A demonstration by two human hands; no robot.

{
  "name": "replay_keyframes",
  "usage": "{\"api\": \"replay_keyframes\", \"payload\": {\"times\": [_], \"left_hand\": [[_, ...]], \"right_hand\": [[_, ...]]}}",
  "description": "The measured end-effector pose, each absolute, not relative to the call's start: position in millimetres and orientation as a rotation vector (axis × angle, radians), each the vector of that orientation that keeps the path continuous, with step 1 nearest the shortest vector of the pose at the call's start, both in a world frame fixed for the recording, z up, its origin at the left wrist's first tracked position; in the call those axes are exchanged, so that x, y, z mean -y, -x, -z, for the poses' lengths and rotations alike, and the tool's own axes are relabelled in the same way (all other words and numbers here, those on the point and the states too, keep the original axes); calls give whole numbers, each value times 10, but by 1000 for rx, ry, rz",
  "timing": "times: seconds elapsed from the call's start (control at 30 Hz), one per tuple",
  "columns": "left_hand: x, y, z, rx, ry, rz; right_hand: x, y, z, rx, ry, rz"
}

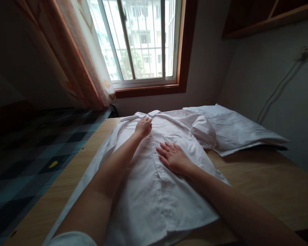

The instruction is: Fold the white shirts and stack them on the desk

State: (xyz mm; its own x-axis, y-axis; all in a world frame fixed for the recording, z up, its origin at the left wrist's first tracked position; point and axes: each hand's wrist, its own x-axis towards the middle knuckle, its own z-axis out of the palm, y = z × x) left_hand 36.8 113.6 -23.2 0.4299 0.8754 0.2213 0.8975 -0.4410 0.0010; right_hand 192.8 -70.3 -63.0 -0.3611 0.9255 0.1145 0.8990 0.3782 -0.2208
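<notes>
**White shirt spread front-up, hands working at its collar and placket**

Daylight from a barred window falls on a wooden surface that stands against the wall, with a patterned curtain hanging at the left and a checkered floor below.

A white shirt lies along the surface, its front facing up, collar toward the far edge near the window and hem hanging a little over the near edge. The button line runs down the middle, and it looks closed as far as one can see. The left sleeve side droops over the left edge of the surface; the right sleeve is bunched up near the far right part.

The left hand is at the collar with its fingers curled, as if it pinches or presses the cloth there; the exact grip cannot be told. The right hand lies flat on the chest of the shirt, fingers spread, just beside the button line.

Another white cloth, already folded flat, rests at the far right corner, touching the bunched sleeve.

My judgement: the shirt is laid out and partly smoothed, but no fold is made in it yet. Sleeves and body remain to be folded.
</notes>
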Motion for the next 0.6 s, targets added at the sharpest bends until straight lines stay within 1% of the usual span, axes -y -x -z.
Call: {"api": "replay_keyframes", "payload": {"times": [0.17, 0.33, 0.4, 0.47, 0.53, 0.6], "left_hand": [[-835, -615, 463, 1575, 2726, 93], [-747, -680, 402, 1773, 2699, -9], [-705, -677, 328, 1812, 2623, 13], [-613, -634, 257, 1764, 2558, 113], [-449, -537, 207, 1693, 2522, 208], [-220, -393, 200, 1698, 2522, 222]], "right_hand": [[704, -1926, 652, 2409, 1625, -146], [710, -1931, 630, 2411, 1626, -149], [710, -1936, 622, 2413, 1628, -159], [709, -1942, 618, 2415, 1628, -168], [710, -1945, 620, 2417, 1625, -169], [712, -1947, 622, 2414, 1625, -168]]}}
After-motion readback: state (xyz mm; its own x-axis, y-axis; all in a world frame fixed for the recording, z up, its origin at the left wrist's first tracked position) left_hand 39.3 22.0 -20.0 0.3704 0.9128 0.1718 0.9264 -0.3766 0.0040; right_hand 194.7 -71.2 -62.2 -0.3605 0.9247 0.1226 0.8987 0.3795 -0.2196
